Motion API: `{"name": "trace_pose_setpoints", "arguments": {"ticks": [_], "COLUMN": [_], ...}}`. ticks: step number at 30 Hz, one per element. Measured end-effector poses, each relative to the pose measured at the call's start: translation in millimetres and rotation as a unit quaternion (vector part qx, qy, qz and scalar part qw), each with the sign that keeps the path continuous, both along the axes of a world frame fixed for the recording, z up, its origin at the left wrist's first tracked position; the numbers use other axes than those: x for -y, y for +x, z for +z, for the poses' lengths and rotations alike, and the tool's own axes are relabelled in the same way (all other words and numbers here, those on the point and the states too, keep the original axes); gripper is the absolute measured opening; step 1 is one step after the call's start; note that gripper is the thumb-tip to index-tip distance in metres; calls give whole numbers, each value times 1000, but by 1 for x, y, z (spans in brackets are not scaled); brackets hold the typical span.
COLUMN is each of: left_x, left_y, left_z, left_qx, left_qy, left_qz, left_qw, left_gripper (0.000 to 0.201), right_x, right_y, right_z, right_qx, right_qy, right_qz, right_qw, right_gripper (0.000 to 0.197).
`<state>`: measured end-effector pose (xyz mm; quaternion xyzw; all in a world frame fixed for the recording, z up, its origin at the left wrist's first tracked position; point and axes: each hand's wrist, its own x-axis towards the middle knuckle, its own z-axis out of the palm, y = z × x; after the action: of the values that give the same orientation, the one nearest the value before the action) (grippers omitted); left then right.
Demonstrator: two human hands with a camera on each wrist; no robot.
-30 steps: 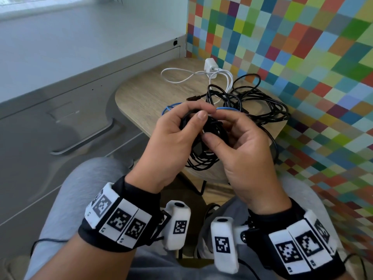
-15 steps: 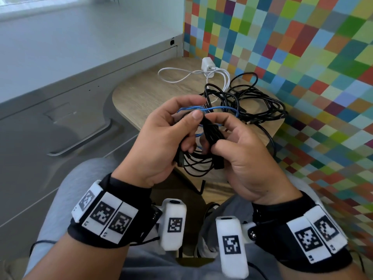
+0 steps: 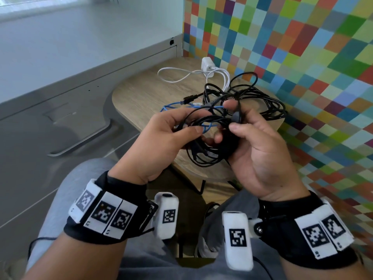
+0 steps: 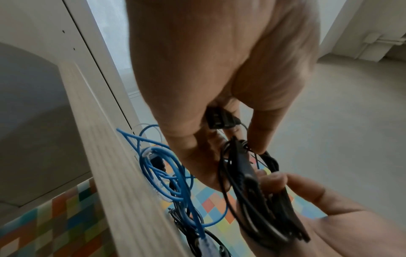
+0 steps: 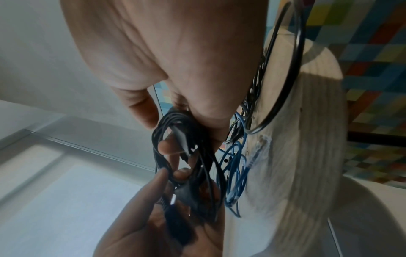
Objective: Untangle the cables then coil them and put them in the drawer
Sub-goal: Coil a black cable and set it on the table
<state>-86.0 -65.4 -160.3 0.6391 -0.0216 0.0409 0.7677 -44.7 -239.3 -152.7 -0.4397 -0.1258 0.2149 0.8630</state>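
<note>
A partly coiled black cable [image 3: 207,156] hangs between both hands above the near edge of the small wooden table [image 3: 141,93]. My left hand [image 3: 193,122] pinches its loops from the left with thumb and fingers. My right hand [image 3: 235,116], turned palm up, cradles the coil and pinches a dark plug end between thumb and index finger. A thin blue cable [image 3: 171,107] runs through the black loops and lies bunched on the table [image 4: 167,173]. In the right wrist view the black coil [image 5: 186,147] sits between the two hands, with the blue cable [image 5: 237,165] beside it.
More tangled black cables [image 3: 262,102] lie on the table's right side. A white charger [image 3: 206,65] with its white cable [image 3: 175,75] lies at the back. Grey drawer fronts with a long handle [image 3: 80,142] stand to the left, a colourful checkered wall to the right.
The black loops have spread wider between my hands. My right hand has turned more palm up, its index finger has lifted, and the blue cable now crosses the coil.
</note>
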Motion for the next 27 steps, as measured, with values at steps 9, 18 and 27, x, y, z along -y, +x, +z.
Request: {"name": "trace_pose_setpoints", "arguments": {"ticks": [9,18,27], "left_x": [2,-2,6], "left_y": [2,3,1], "left_z": [-3,4,-1], "left_qx": [14,-1,9], "left_qy": [-12,-123,-74], "left_qz": [36,96,55], "left_qw": [999,988,996], "left_gripper": [25,13,12], "right_x": [1,5,-2], "right_y": [3,9,2], "right_z": [-2,-5,-6], "right_qx": [-18,-13,18], "right_qy": [-50,-59,-77], "right_qz": [-63,-134,-67], "right_qw": [997,989,995], "right_gripper": [23,25,38]}}
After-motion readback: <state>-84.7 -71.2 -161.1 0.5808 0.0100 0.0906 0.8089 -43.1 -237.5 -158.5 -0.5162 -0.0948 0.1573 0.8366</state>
